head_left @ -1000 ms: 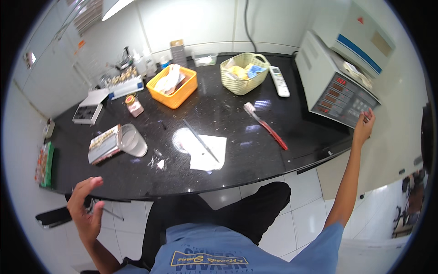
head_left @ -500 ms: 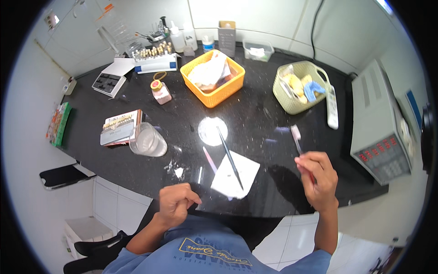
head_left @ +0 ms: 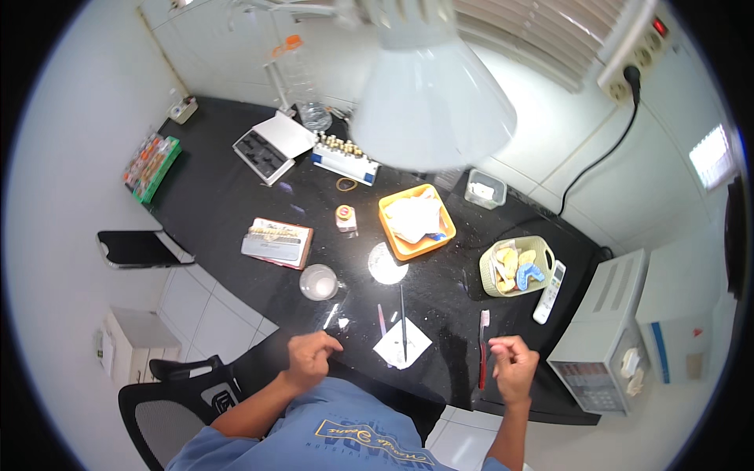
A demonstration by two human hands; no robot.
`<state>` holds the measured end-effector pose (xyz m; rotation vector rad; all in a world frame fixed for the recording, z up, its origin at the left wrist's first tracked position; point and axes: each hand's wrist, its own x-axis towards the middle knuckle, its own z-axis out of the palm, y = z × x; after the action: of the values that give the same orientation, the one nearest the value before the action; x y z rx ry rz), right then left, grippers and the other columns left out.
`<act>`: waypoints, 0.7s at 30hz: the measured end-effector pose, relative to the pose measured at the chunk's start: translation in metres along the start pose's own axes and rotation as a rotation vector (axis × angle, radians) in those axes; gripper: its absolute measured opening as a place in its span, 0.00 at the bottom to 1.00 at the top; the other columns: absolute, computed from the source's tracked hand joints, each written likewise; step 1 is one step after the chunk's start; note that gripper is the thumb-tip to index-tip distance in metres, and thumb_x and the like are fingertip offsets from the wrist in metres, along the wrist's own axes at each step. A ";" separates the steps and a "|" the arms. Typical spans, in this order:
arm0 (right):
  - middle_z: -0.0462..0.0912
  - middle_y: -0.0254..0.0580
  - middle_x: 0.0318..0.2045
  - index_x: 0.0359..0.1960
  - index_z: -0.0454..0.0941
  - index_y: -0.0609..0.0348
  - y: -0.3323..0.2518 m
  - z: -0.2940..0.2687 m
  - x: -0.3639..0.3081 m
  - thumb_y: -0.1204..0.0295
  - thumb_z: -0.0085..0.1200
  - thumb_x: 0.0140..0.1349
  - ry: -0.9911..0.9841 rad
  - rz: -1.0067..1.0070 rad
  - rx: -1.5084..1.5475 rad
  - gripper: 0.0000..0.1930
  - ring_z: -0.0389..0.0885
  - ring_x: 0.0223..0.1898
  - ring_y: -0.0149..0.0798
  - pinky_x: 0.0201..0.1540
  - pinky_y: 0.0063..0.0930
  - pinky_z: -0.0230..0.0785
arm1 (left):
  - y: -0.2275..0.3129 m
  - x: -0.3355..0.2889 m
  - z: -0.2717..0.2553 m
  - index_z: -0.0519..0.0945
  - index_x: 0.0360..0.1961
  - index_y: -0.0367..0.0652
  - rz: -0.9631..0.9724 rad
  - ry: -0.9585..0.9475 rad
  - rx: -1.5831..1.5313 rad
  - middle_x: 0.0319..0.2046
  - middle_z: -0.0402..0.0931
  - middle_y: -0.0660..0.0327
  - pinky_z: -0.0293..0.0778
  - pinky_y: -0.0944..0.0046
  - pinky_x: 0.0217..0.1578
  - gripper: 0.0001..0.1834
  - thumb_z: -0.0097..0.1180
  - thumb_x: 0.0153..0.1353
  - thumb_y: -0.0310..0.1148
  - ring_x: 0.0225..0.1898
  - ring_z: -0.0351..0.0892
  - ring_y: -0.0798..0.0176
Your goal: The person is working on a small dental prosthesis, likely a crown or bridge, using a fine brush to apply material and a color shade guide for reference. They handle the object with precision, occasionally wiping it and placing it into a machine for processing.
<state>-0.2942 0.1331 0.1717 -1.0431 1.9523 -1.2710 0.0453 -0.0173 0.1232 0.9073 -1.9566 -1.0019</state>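
Observation:
My left hand (head_left: 312,358) is curled closed over the near edge of the table, with nothing showing between its fingers. My right hand (head_left: 515,366), also curled closed and with no object visible in it, is just right of a toothbrush (head_left: 482,357). The toothbrush has a red handle and pale bristles and lies on the black tabletop, bristles away from me. Between the hands is a white paper square (head_left: 408,351) with a dark, slender tool (head_left: 404,318) across it. A thin pinkish stick (head_left: 382,320) lies beside the paper's left corner.
A clear glass (head_left: 319,282) stands near a shade-guide box (head_left: 275,245). Farther back are a small jar (head_left: 345,219), an orange basket (head_left: 407,250) and a pale green basket (head_left: 492,286) holding dental moulds. A lamp shade (head_left: 433,110) hangs over the back; a grey machine (head_left: 601,337) stands right.
The toothbrush has left my right hand and now lies on the table. The view has shifted, bringing the lamp and power strip into sight. My left hand stays curled.

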 end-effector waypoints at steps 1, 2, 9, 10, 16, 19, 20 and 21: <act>0.75 0.31 0.13 0.30 0.82 0.66 -0.005 0.004 -0.004 0.71 0.59 0.68 -0.033 0.047 -0.020 0.10 0.69 0.13 0.20 0.16 0.18 0.59 | 0.006 0.007 -0.012 0.81 0.25 0.36 0.002 0.118 0.000 0.15 0.71 0.59 0.63 0.65 0.18 0.13 0.42 0.51 0.14 0.15 0.69 0.67; 0.73 0.30 0.11 0.24 0.80 0.64 0.006 0.009 -0.013 0.64 0.57 0.70 -0.019 0.081 0.008 0.18 0.67 0.11 0.20 0.14 0.18 0.56 | 0.009 0.013 -0.024 0.80 0.26 0.36 -0.092 0.221 -0.040 0.15 0.70 0.63 0.60 0.67 0.18 0.14 0.41 0.54 0.15 0.15 0.65 0.70; 0.78 0.36 0.23 0.30 0.80 0.65 -0.017 0.052 -0.082 0.66 0.55 0.68 -0.233 0.351 -0.031 0.14 0.75 0.26 0.27 0.31 0.24 0.67 | -0.017 0.105 -0.066 0.75 0.46 0.37 -0.200 0.598 -0.275 0.27 0.71 0.67 0.54 0.76 0.20 0.11 0.38 0.74 0.27 0.20 0.59 0.79; 0.81 0.38 0.28 0.32 0.81 0.65 -0.020 0.056 -0.092 0.67 0.55 0.67 -0.282 0.321 -0.090 0.12 0.77 0.28 0.28 0.33 0.23 0.69 | -0.008 0.116 -0.074 0.74 0.49 0.36 -0.241 0.623 -0.283 0.29 0.72 0.66 0.56 0.76 0.20 0.13 0.38 0.72 0.24 0.21 0.61 0.78; 0.82 0.45 0.40 0.48 0.82 0.63 -0.006 0.053 -0.156 0.66 0.51 0.71 -0.467 0.496 -0.009 0.14 0.81 0.43 0.40 0.49 0.31 0.72 | -0.004 0.120 -0.095 0.74 0.51 0.35 -0.258 0.725 -0.296 0.33 0.75 0.62 0.62 0.76 0.22 0.15 0.38 0.68 0.19 0.24 0.66 0.77; 0.82 0.47 0.42 0.46 0.82 0.64 0.001 0.042 -0.154 0.68 0.52 0.69 -0.526 0.599 -0.188 0.13 0.82 0.42 0.41 0.46 0.30 0.73 | -0.003 0.099 -0.082 0.74 0.51 0.36 -0.344 0.704 -0.217 0.33 0.75 0.62 0.63 0.76 0.23 0.15 0.38 0.69 0.19 0.25 0.67 0.76; 0.83 0.47 0.39 0.41 0.82 0.64 0.011 0.044 -0.157 0.70 0.55 0.67 -0.417 0.501 -0.211 0.09 0.82 0.37 0.41 0.41 0.31 0.73 | -0.002 0.089 -0.076 0.74 0.51 0.36 -0.366 0.688 -0.201 0.33 0.75 0.62 0.63 0.76 0.23 0.14 0.39 0.69 0.20 0.25 0.67 0.76; 0.83 0.46 0.38 0.40 0.82 0.64 0.010 0.048 -0.150 0.71 0.56 0.67 -0.383 0.491 -0.264 0.08 0.83 0.35 0.41 0.39 0.31 0.73 | 0.001 0.075 -0.070 0.74 0.51 0.37 -0.386 0.673 -0.178 0.34 0.75 0.62 0.63 0.76 0.23 0.14 0.39 0.70 0.20 0.25 0.68 0.76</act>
<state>-0.1802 0.2407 0.1521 -0.7817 1.9356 -0.5169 0.0687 -0.1024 0.1755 1.3382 -1.1390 -0.9007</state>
